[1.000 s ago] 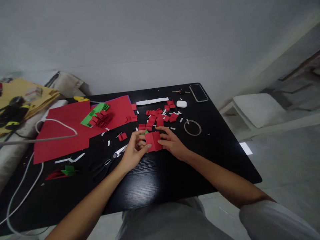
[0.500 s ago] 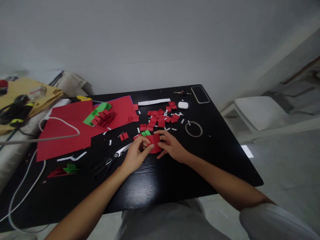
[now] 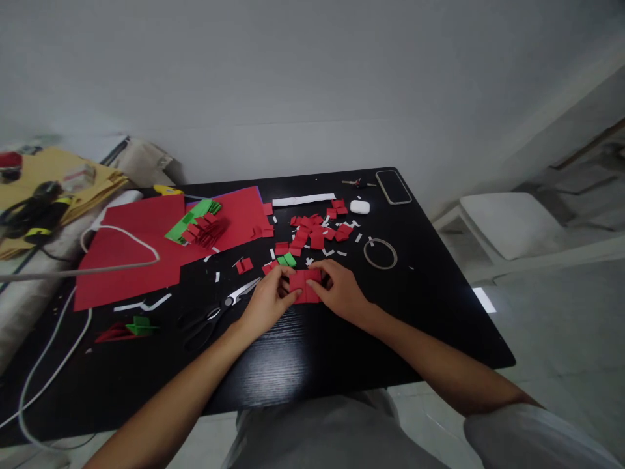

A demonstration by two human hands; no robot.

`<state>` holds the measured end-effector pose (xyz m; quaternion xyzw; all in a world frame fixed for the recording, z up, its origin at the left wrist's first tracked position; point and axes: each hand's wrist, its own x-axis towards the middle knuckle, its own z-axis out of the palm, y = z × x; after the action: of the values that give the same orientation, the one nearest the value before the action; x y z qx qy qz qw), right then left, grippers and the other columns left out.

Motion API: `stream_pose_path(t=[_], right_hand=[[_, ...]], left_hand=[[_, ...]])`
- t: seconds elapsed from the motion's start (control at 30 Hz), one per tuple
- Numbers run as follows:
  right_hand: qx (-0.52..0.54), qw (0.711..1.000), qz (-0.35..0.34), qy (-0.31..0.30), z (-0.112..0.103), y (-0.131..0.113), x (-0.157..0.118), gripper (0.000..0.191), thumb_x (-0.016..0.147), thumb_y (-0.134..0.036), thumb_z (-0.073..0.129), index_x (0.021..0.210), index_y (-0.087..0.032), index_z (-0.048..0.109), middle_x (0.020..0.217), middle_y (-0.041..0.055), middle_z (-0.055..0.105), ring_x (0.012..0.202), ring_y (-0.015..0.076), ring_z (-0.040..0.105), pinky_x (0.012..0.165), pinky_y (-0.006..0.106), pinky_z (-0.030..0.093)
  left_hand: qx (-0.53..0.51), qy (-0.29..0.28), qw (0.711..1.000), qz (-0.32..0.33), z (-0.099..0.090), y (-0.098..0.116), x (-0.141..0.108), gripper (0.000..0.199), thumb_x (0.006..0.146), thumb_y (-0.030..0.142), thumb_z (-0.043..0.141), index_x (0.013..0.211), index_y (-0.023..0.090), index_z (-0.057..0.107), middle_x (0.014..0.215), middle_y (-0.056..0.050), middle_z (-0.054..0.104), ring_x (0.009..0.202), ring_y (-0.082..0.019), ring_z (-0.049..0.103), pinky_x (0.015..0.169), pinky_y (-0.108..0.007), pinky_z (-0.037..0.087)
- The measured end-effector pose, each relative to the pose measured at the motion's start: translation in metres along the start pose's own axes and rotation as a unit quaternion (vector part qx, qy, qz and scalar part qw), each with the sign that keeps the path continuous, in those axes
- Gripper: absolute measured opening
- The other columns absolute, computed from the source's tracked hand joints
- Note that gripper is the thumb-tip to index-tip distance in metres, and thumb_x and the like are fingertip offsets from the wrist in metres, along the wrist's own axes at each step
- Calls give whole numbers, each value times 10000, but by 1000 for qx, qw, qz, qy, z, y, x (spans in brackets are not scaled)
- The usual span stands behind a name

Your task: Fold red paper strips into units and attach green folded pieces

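Observation:
Between my hands is a small piece of red paper (image 3: 306, 286) with crease lines across it, just above the black table. My left hand (image 3: 267, 296) pinches its left side between thumb and fingers. On the right side, my right hand (image 3: 340, 286) grips it the same way, thumb on top. Right behind the paper lie a small folded green piece (image 3: 287, 259) and several small folded red pieces (image 3: 303, 236). Black-handled scissors (image 3: 219, 311) lie partly open left of my left hand, blades pointing toward it.
Large red sheets (image 3: 131, 254) lie at the left, with a green and red folded paper piece (image 3: 195, 225) on top. A ring of tape (image 3: 380, 253), a white case (image 3: 360, 207), keys (image 3: 359, 183) and a phone (image 3: 393, 187) are at the right. A white cable (image 3: 117, 267) crosses the left side.
The red paper now lies flatter and shows wider between my hands. My right hand has shifted slightly to the right, and its fingers have curled closer around the paper's edge.

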<state>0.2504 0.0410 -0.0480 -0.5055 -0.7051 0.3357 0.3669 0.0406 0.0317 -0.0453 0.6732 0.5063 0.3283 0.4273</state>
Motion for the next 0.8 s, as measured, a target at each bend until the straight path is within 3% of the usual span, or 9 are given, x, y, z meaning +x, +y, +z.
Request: stream_pose_path(t=[0.1,0.2,0.3,0.37,0.57,0.67,0.8], right_hand=[[-81,994,-72,1,2,3,-2,210,867,-146,714,1060,-229,724,1140,104,675,1099,290,611,995,496,524],[-126,986,-110,-13,2,6,-2,82,906,-157,704,940,-217,749,1151,111,681,1129,298,578,997,493,511],[-160,977,-133,-46,-1,4,-3,115,945,-162,677,874,-210,754,1086,95,721,1103,294,563,964,479,494],[-187,970,-141,-73,-3,-1,-4,110,959,-171,668,915,-208,761,1077,92,735,1103,294,564,951,482,475],[-195,961,-132,-146,-12,-17,-2,133,954,-161,660,1022,-192,769,1167,115,756,1112,290,638,998,505,458],[-166,963,-112,-183,-35,-16,9,135,922,-180,699,1017,-231,781,1114,87,785,1063,284,701,1009,515,486],[-296,947,-21,-124,-93,-1,19,419,839,-260,791,1251,-208,735,1284,164,720,1223,389,651,1071,580,474]], left_hand=[[109,7,992,69,1,2,-5,259,915,220,673,1162,226,595,1167,-63,609,793,-151,628,778,-353,585],[195,14,976,98,2,5,-9,233,945,229,656,1171,208,607,1347,-124,536,925,-199,660,866,-416,599],[261,-5,957,128,1,7,-10,115,965,240,644,1069,189,634,1271,-130,589,1092,-278,647,958,-473,576],[290,-32,944,155,-1,8,-8,58,985,230,617,1018,194,649,1152,-108,653,1082,-289,639,971,-494,560],[304,-68,929,202,2,16,-8,169,1010,160,536,1072,186,691,1172,-120,711,1077,-286,664,980,-508,555],[311,-72,926,202,5,25,-9,194,1001,149,524,1045,177,711,1134,-141,723,1042,-302,690,955,-532,572],[299,-85,927,209,-10,39,-13,262,1026,177,497,1179,193,709,1253,-139,714,1157,-300,690,1005,-510,577]])
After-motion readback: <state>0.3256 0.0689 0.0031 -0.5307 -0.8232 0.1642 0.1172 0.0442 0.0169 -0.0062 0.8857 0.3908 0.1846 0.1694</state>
